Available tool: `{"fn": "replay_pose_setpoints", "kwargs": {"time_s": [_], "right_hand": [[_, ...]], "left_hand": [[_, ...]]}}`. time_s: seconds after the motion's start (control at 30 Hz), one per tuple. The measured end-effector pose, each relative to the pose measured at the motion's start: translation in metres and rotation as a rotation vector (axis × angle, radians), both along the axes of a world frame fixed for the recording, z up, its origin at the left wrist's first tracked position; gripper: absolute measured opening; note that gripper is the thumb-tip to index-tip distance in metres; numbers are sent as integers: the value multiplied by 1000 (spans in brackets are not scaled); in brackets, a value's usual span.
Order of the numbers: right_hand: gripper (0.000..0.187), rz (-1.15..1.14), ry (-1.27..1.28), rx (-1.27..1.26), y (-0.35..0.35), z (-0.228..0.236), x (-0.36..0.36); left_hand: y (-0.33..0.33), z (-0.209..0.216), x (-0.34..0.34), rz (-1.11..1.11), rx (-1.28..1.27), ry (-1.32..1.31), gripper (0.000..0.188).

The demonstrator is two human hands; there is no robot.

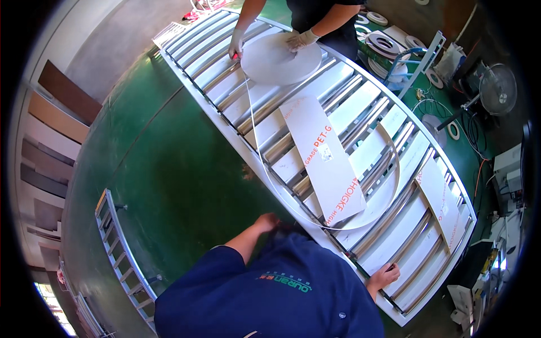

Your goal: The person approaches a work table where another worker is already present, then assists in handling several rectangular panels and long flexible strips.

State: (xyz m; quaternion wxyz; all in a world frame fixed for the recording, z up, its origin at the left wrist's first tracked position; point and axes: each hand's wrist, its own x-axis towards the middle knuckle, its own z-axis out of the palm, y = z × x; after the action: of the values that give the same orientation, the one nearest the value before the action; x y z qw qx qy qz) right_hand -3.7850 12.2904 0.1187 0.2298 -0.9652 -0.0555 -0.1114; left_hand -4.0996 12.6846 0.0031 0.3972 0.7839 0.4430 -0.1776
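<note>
My left hand (pixel 268 222) is close to my body beside the long edge of the roller conveyor (pixel 304 221); its fingers are mostly hidden. Over the conveyor's near side, my right hand (pixel 385 276) has its fingers curled and closed; whatever may be in them is too small to make out. Left of it on the rollers lies a white rectangular panel (pixel 322 160) with orange print. A second such panel (pixel 440 205) lies ahead and to the right. A long thin strip (pixel 336 228) loops around the first panel.
Across the conveyor a co-worker in gloves handles a large white disc-shaped roll (pixel 282 59), where the strip starts. A metal ladder-like frame (pixel 123 256) stands at left. Rolls of banding (pixel 383 45), a blue stand (pixel 414 65) and a fan (pixel 498 89) are at far right.
</note>
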Motion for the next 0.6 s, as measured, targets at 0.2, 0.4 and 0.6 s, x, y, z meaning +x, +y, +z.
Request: {"fn": "replay_pose_setpoints", "kwargs": {"time_s": [0.2, 0.4, 0.6], "right_hand": [[27, 24, -12, -10, -1, -1, 2], [26, 28, -27, -18, -2, -1, 2], [27, 6, -42, 8, 2, -3, -4]], "left_hand": [[-6, -10, -6, 39, -47, -49, 37], [-13, 18, -6, 222, -156, -21, 38], [-10, 20, -13, 258, -170, -14, 38]]}}
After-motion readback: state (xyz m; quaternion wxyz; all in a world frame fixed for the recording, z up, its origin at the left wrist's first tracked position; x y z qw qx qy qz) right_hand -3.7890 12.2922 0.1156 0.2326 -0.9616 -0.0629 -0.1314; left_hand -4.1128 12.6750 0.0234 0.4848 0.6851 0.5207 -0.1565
